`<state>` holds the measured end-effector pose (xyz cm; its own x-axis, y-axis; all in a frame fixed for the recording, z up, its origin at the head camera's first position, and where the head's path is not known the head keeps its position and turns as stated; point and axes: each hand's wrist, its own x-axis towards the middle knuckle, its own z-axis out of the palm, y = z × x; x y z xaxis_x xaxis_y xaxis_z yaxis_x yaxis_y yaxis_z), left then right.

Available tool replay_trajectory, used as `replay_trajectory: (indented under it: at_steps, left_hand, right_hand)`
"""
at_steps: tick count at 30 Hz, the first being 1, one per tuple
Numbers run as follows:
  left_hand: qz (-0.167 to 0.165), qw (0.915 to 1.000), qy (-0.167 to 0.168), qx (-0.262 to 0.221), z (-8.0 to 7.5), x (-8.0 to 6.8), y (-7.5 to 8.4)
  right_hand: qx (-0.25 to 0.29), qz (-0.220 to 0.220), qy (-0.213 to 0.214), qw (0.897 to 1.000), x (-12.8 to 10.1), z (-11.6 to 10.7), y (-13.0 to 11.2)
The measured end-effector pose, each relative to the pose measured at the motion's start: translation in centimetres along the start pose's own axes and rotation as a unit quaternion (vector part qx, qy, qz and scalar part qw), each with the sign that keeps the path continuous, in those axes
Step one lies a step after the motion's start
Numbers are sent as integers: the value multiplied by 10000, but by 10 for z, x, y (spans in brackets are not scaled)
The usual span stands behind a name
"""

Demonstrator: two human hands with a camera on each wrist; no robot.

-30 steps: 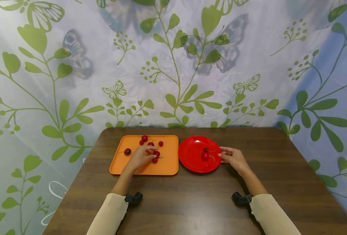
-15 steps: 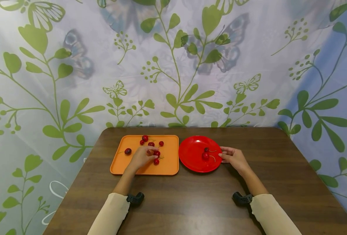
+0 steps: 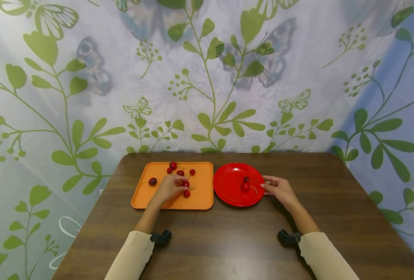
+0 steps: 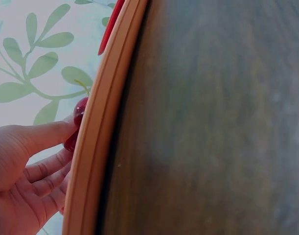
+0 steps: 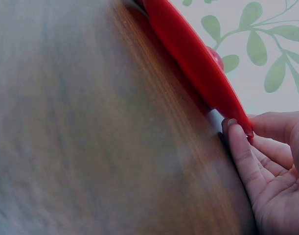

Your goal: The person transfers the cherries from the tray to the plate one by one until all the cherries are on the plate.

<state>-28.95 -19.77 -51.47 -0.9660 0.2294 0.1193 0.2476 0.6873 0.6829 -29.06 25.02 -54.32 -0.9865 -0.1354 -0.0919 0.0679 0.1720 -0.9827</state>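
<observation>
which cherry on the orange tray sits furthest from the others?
The dark cherry at the left side of the orange tray, alone left of the left hand; the rest cluster right of it.

Glossy red plastic plate [image 3: 232, 188], matt orange plastic tray [image 3: 151, 194], shiny-skinned cherries [image 3: 181, 173], dark wood-grain table [image 3: 228, 241], printed cloth backdrop [image 3: 207, 77]

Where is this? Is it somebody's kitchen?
Hard to say. It looks more like a small staged table corner than a kitchen: a brown wooden table against a leaf-and-butterfly curtain, with cherries on an orange tray and a red plate.
</observation>
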Motion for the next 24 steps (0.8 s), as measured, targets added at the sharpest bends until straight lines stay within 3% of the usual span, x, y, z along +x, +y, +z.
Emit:
replay_trajectory:
  at_steps: [14, 24]
  left_hand:
    - [-65, 9999, 39, -97, -10, -4, 8]
    - [-31, 9992, 261, -309, -11, -5, 18]
  right_hand:
    - [-22, -162, -2, 9999, -4, 2, -2]
    - [-90, -48, 49, 9999, -3, 3, -1]
